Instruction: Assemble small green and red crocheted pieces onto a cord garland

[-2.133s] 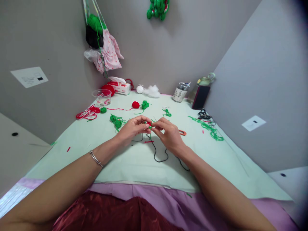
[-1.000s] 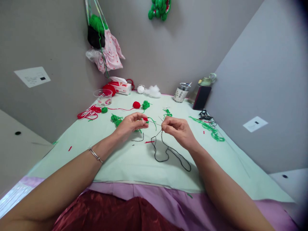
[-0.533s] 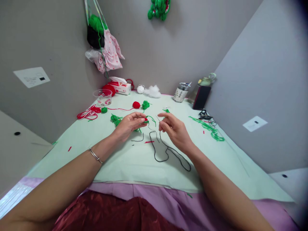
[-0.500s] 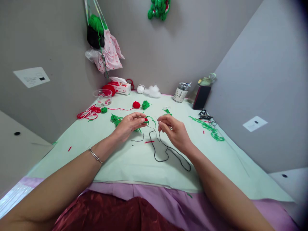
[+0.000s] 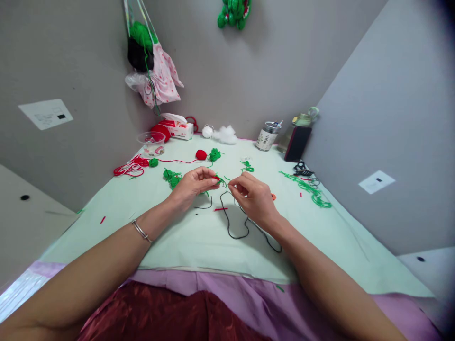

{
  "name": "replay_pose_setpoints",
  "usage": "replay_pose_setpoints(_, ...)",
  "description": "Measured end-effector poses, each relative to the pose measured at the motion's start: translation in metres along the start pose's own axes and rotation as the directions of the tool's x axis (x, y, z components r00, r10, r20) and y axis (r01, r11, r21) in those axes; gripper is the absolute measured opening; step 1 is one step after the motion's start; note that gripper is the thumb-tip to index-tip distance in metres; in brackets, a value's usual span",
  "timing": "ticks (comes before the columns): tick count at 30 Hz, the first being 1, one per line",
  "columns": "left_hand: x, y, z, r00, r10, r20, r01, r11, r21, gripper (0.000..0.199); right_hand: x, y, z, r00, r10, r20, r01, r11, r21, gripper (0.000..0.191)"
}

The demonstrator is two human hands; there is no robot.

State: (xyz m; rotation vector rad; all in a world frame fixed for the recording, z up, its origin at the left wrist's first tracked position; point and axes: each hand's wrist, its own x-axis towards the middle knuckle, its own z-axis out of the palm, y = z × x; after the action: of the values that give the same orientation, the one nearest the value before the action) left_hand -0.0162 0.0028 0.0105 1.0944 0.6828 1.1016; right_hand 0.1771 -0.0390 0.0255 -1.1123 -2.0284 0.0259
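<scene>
My left hand (image 5: pixel 194 184) pinches a small red-and-green yarn piece (image 5: pixel 219 179) between thumb and fingertips, with loose green ends sticking out to the right. Close by on the right, my right hand (image 5: pixel 250 194) is closed in a pinch, its fingertips a short gap from the piece. What sits between those fingertips is too small to make out. A long black yarn (image 5: pixel 230 232) loops over the table below both hands and passes under the right one. Left of the left hand lies a bundle of green yarn pieces (image 5: pixel 172 177), partly hidden by it.
Green strands (image 5: pixel 316 194) and black-handled scissors (image 5: pixel 300 168) lie at right. An orange thing (image 5: pixel 273 196) shows beside my right hand. Behind are a red ball (image 5: pixel 201 155), tissue box (image 5: pixel 177 129), plastic tub (image 5: pixel 152 144), pen jar (image 5: pixel 267 136) and phone (image 5: pixel 298 143).
My right hand has moved slightly left and down, nearer the piece in my left hand. The black loop under it looks drawn in, and the orange thing has come into sight.
</scene>
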Motion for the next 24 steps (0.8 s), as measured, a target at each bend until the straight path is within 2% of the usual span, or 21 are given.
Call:
replay_pose_setpoints(6,0.001,-0.004,-0.004,0.998,0.04,0.043,-0.043,0.997,0.071,0.021,-0.001,0.001,0.0,0.999,-0.001,0.035,0.001,1.0,-0.011,0.015)
replay_pose_setpoints(9,0.0,-0.006,-0.003,0.993,0.11,0.038,-0.115,0.977,0.179,0.02,-0.001,0.0,0.001,0.999,0.023,0.036,-0.022,1.0,-0.015,0.015)
replay_pose_setpoints(13,-0.006,-0.007,0.005,0.967,0.252,0.028,-0.245,0.896,0.372,0.014,-0.001,-0.003,0.003,0.998,0.055,0.03,-0.055,0.998,0.004,0.015)
replay_pose_setpoints(18,-0.012,-0.01,0.013,0.922,0.382,0.068,-0.365,0.797,0.481,0.008,0.0,-0.004,0.006,0.991,0.131,0.019,-0.132,0.987,0.086,0.012)
replay_pose_setpoints(20,-0.013,-0.01,0.013,0.893,0.445,0.061,-0.411,0.754,0.512,0.009,0.001,-0.004,0.006,0.976,0.208,0.057,-0.215,0.96,0.181,0.009)
replay_pose_setpoints(24,-0.014,-0.008,0.01,0.839,0.534,0.103,-0.486,0.651,0.584,0.007,0.003,-0.002,0.004,0.922,0.289,0.258,-0.374,0.841,0.392,0.006)
